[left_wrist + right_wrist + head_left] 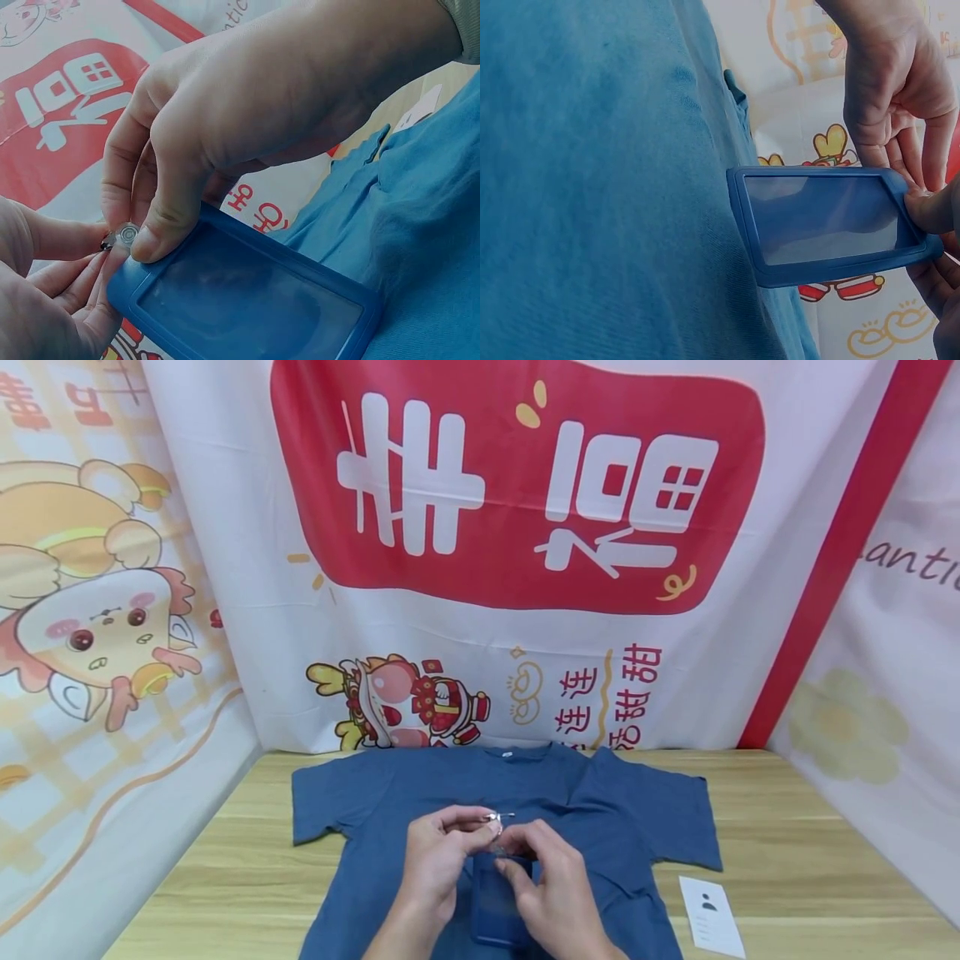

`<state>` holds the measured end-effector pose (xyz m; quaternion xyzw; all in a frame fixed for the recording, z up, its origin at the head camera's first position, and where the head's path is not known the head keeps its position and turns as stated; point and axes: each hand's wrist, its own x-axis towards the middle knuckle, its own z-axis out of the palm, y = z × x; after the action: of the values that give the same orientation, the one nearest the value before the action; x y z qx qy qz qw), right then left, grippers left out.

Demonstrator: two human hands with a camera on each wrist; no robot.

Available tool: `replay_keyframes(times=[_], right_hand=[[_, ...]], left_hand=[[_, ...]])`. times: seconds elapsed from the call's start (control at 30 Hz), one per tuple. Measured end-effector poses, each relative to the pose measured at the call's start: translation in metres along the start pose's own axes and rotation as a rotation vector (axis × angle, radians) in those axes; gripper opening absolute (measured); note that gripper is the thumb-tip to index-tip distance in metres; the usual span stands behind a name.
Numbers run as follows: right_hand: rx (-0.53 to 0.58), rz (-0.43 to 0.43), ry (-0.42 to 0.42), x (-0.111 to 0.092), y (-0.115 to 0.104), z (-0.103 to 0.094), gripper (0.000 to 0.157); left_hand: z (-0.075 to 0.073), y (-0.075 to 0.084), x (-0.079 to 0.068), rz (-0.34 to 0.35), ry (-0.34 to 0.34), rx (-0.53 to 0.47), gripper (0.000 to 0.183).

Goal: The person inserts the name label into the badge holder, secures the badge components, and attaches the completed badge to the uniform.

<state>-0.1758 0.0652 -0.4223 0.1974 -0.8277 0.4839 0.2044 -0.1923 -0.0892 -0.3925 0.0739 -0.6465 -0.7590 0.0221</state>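
Left hand (pixel 441 864) pinches shiny metal clip (pixel 495 817); right hand (pixel 557 875) grips 1 short end of blue rectangular badge holder (pixel 491 906), rounded corners, glossy clear window (pixel 821 217), over wrinkled blue T-shirt (pixel 622 814). Round clear snap (pixel 128 235) between the hands.

a wood-grain table (pixel 217 877) lies across the bottom of the head view; a white backdrop (pixel 510 635) with a red panel (pixel 510 485) fills the upper middle, a cartoon creature (pixel 105 627) at far left, a red stripe (pixel 838 560) toward upper right.

The card holder (pixel 832 221) and T-shirt (pixel 480 781) are both blue.
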Motion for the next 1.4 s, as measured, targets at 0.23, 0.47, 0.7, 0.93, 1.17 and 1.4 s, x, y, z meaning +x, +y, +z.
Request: replay_keyframes(times=[0.23,0.47,0.7,0.93,1.17,1.4], right_hand=[[0.006,-0.011,0.029,0.000,0.003,0.002,0.044],[0.033,0.013,0.034,0.000,0.005,0.005,0.043],[0.041,0.037,0.026,-0.001,0.007,0.007,0.038],[0.034,0.030,0.056,-0.002,0.010,0.009,0.039],[0.055,0.063,0.030,-0.002,0.012,0.009,0.037],[0.044,0.084,0.002,-0.001,0.013,0.008,0.033]], left_hand=[[0.003,-0.003,0.002,0.001,0.038,-0.017,0.016],[0.006,-0.005,0.002,0.004,0.064,-0.023,0.016],[0.008,-0.008,0.003,0.005,0.096,-0.038,0.017],[0.010,-0.009,0.003,0.017,0.109,-0.051,0.018],[0.010,-0.013,0.005,0.016,0.122,-0.064,0.019],[0.011,-0.014,0.006,0.004,0.126,-0.066,0.018]])
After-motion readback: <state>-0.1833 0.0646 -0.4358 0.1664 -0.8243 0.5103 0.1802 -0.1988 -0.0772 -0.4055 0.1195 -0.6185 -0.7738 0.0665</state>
